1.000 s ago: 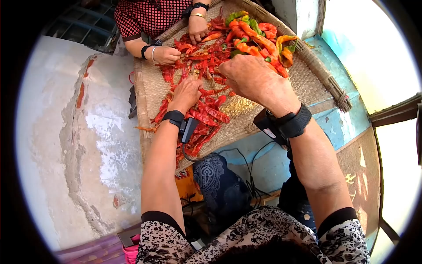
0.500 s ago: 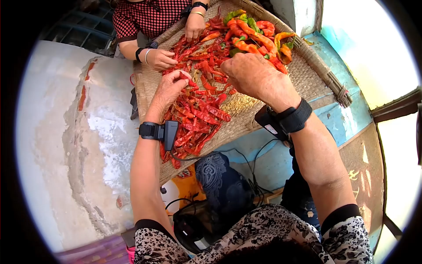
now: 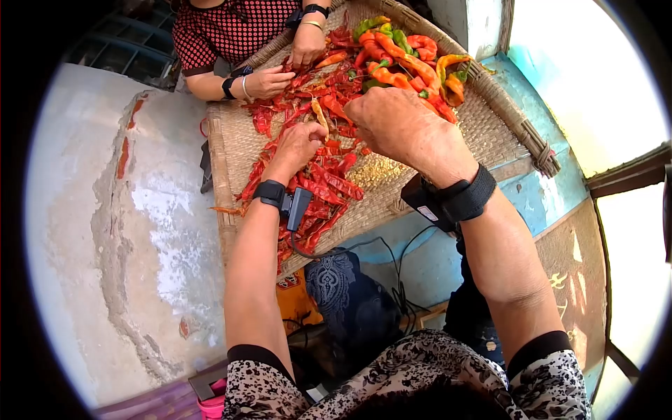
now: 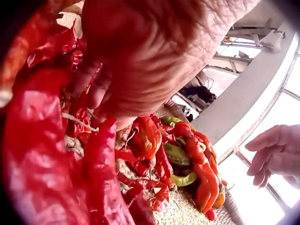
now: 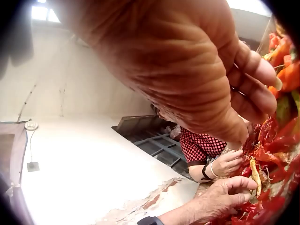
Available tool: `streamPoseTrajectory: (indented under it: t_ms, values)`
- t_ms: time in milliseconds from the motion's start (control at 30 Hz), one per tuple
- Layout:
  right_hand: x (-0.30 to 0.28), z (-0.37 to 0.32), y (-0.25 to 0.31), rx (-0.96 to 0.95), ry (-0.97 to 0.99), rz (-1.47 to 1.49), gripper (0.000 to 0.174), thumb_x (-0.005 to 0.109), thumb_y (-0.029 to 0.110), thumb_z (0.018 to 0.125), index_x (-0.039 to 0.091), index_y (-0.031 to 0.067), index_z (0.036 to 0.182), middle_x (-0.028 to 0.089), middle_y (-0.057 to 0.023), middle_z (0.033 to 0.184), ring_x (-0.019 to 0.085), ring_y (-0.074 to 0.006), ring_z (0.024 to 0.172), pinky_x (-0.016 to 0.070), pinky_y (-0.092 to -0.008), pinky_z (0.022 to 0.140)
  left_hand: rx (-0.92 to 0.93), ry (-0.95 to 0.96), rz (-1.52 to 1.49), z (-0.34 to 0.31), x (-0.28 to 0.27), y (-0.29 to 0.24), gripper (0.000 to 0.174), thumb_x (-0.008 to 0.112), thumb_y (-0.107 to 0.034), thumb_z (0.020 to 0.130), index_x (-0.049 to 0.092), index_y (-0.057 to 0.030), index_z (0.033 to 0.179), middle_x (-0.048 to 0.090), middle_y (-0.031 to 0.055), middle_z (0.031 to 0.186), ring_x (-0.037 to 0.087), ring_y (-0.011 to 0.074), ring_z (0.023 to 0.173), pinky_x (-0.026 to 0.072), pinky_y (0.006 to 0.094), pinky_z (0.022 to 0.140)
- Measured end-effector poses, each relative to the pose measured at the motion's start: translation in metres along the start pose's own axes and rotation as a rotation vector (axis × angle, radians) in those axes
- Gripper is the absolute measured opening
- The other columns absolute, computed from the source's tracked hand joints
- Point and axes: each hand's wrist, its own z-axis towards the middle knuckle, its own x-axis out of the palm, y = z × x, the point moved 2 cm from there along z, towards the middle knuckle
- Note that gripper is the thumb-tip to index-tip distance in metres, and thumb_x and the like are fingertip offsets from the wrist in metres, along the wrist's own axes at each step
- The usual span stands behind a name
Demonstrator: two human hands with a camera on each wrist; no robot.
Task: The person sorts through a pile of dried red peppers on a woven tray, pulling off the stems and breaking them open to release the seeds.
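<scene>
My left hand (image 3: 296,149) is low over a pile of dried red chili peppers (image 3: 329,183) on a woven tray (image 3: 493,136). A pale yellow dried chili pepper (image 3: 319,114) sticks out from its thumb and fingertips, which pinch it; the right wrist view also shows this yellow pepper (image 5: 256,174) at the fingertips. My right hand (image 3: 409,127) hangs above the tray beside the fresh peppers, its fingers (image 5: 255,70) loosely bent with nothing between them. From the left wrist view the same right hand (image 4: 276,154) appears raised, fingers relaxed.
Fresh red, orange and green peppers (image 3: 402,52) are heaped at the tray's far right. Loose yellow seeds (image 3: 378,171) lie near its front. Across the tray, another person's hands (image 3: 266,82) work in the dried peppers. A cracked wall (image 3: 126,210) stands at the left; cables (image 3: 400,269) hang below.
My left hand rose leftward with a red chili pepper, then came back down to the pile without it and now pinches the yellow one. The right hand has barely moved.
</scene>
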Motion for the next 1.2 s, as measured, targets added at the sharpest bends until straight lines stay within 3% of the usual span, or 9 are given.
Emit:
streamPoseTrajectory:
  t_ms: [167, 300, 667, 867, 900, 1033, 1100, 1167, 1200]
  values:
    - [0.006, 0.001, 0.001, 0.008, 0.010, -0.017, 0.013, 0.057, 0.012, 0.084, 0.062, 0.0019, 0.090, 0.063, -0.0189, 0.078, 0.065, -0.0357, 0.080, 0.0528, -0.0437, 0.071, 0.022, -0.014, 0.307, -0.006, 0.011, -0.018, 0.035, 0.062, 0.000, 0.076, 0.054, -0.0074, 0.109, 0.059, 0.0158, 0.096, 0.057, 0.0362, 0.097, 0.0476, 0.0439, 0.081]
    - [0.002, 0.003, 0.003, 0.008, 0.097, -0.043, 0.014, 0.056, 0.012, 0.084, 0.062, 0.0021, 0.091, 0.064, -0.0184, 0.079, 0.065, -0.0347, 0.081, 0.0533, -0.0429, 0.072, 0.163, -0.121, 0.444, -0.007, 0.019, -0.019, 0.029, 0.054, 0.004, 0.082, 0.057, -0.0106, 0.107, 0.063, 0.0146, 0.094, 0.061, 0.0349, 0.091, 0.0505, 0.0454, 0.075]
    - [0.002, -0.002, -0.001, -0.004, 0.045, -0.021, 0.013, 0.055, 0.013, 0.085, 0.061, 0.0024, 0.091, 0.063, -0.0166, 0.079, 0.064, -0.0337, 0.081, 0.0515, -0.0434, 0.072, 0.051, 0.068, 0.441, -0.012, 0.008, -0.021, 0.018, 0.052, 0.001, 0.078, 0.056, -0.0032, 0.095, 0.063, 0.0191, 0.093, 0.060, 0.0387, 0.092, 0.0481, 0.0490, 0.077]
    - [0.004, -0.001, 0.000, -0.020, 0.004, -0.009, 0.012, 0.055, 0.012, 0.085, 0.060, 0.0026, 0.089, 0.063, -0.0164, 0.079, 0.064, -0.0339, 0.082, 0.0516, -0.0436, 0.072, -0.025, -0.244, 0.113, -0.004, -0.038, -0.025, 0.015, 0.060, -0.002, 0.080, 0.056, -0.0052, 0.094, 0.057, 0.0113, 0.074, 0.055, 0.0228, 0.067, 0.0460, 0.0340, 0.065]
    - [0.006, -0.001, 0.000, -0.021, 0.009, -0.007, 0.012, 0.055, 0.012, 0.085, 0.060, 0.0026, 0.089, 0.063, -0.0164, 0.079, 0.064, -0.0339, 0.082, 0.0516, -0.0436, 0.072, -0.107, -0.282, 0.067, -0.005, -0.054, -0.042, 0.016, 0.059, -0.002, 0.081, 0.055, -0.0038, 0.097, 0.060, 0.0126, 0.079, 0.060, 0.0283, 0.075, 0.0470, 0.0386, 0.067]
    - [0.001, -0.002, -0.001, 0.008, 0.009, 0.008, 0.012, 0.053, 0.012, 0.085, 0.060, 0.0026, 0.089, 0.063, -0.0175, 0.080, 0.064, -0.0348, 0.083, 0.0516, -0.0442, 0.074, 0.124, -0.760, -0.020, 0.012, -0.059, -0.017, 0.029, 0.062, -0.016, 0.082, 0.059, -0.0032, 0.108, 0.064, 0.0138, 0.081, 0.064, 0.0277, 0.078, 0.0485, 0.0407, 0.071]
    - [0.002, -0.001, -0.002, 0.029, 0.039, 0.001, 0.013, 0.053, 0.012, 0.086, 0.061, 0.0026, 0.089, 0.063, -0.0178, 0.081, 0.064, -0.0351, 0.084, 0.0516, -0.0442, 0.074, -0.063, -0.344, 0.015, 0.004, -0.039, -0.031, 0.032, 0.063, -0.027, 0.085, 0.062, -0.0004, 0.103, 0.065, 0.0073, 0.075, 0.060, 0.0160, 0.069, 0.0472, 0.0325, 0.066]
    - [0.005, 0.000, -0.004, 0.009, 0.002, -0.022, 0.013, 0.052, 0.010, 0.085, 0.061, 0.0026, 0.090, 0.063, -0.0181, 0.081, 0.064, -0.0351, 0.084, 0.0515, -0.0445, 0.074, -0.220, 0.225, 0.180, -0.009, -0.025, -0.070, 0.044, 0.060, -0.044, 0.083, 0.066, 0.0003, 0.083, 0.063, 0.0122, 0.069, 0.061, 0.0198, 0.070, 0.0439, 0.0358, 0.062]
    - [0.006, 0.000, -0.005, 0.009, 0.008, -0.023, 0.013, 0.052, 0.010, 0.085, 0.061, 0.0026, 0.090, 0.063, -0.0181, 0.081, 0.064, -0.0351, 0.084, 0.0515, -0.0445, 0.074, -0.150, 0.258, 0.213, -0.011, -0.007, -0.066, 0.045, 0.061, -0.045, 0.081, 0.064, 0.0001, 0.080, 0.061, 0.0142, 0.070, 0.058, 0.0252, 0.067, 0.0424, 0.0396, 0.062]
